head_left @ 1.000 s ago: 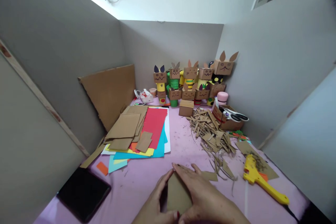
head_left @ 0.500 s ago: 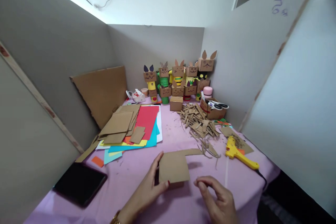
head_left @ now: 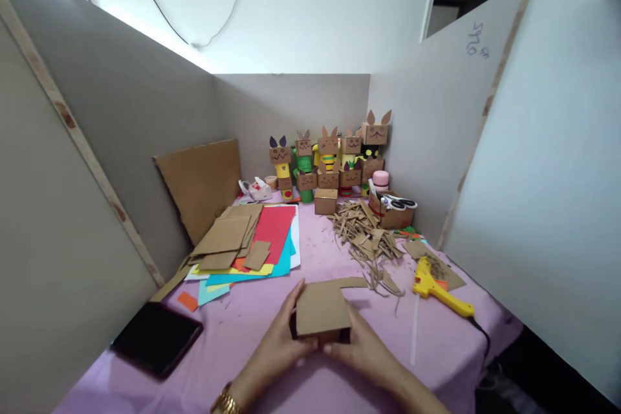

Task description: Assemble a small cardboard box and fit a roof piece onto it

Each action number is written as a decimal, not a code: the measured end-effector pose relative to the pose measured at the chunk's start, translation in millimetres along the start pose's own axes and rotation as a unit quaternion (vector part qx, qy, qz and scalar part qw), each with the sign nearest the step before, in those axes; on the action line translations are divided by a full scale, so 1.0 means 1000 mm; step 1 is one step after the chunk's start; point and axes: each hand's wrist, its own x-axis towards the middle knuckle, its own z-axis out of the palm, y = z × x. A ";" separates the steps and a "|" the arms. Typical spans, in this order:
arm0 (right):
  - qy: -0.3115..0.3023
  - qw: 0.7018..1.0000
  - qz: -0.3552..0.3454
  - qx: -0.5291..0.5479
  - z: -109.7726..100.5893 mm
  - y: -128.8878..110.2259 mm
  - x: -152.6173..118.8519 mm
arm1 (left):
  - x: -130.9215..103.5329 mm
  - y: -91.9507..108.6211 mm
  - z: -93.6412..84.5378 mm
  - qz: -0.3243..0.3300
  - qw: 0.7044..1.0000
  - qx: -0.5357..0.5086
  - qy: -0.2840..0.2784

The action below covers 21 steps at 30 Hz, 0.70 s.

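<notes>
A small cardboard box (head_left: 323, 309) with a flat square top panel sits in front of me on the pink cloth. My left hand (head_left: 288, 330) grips its left side, thumb along the near face. On the opposite side my right hand (head_left: 359, 343) is wrapped round the box, its thumb also at the near edge. The top panel overhangs the front, and dark gaps show beneath it. My fingertips behind the box are hidden. Behind the box's far right corner, a cardboard strip (head_left: 353, 283) lies toward the scrap pile.
A yellow glue gun (head_left: 441, 291) lies at right, near a heap of cardboard scraps (head_left: 363, 233). Coloured paper and cardboard sheets (head_left: 226, 236) are stacked at left, behind a black tablet (head_left: 156, 338). Cardboard animal figures (head_left: 328, 142) and a box holding scissors (head_left: 395, 213) stand at the back.
My right hand has moved left from beside the box and taken hold of its right side. My left hand keeps its grip. The camera view has tilted up slightly.
</notes>
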 end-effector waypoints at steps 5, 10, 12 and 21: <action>0.040 0.999 0.002 0.031 -0.011 -0.014 0.053 | 0.044 0.023 -0.003 0.026 0.996 0.032 0.081; 0.155 0.987 0.018 0.030 -0.008 0.008 0.111 | 0.113 0.032 -0.010 0.060 0.980 0.039 0.187; 0.176 0.984 0.032 0.014 -0.004 0.023 0.113 | 0.130 0.023 -0.011 0.062 0.978 0.031 0.197; 0.178 0.908 0.033 -0.377 -0.077 0.005 0.024 | 0.138 -0.020 -0.011 0.022 0.986 0.019 0.166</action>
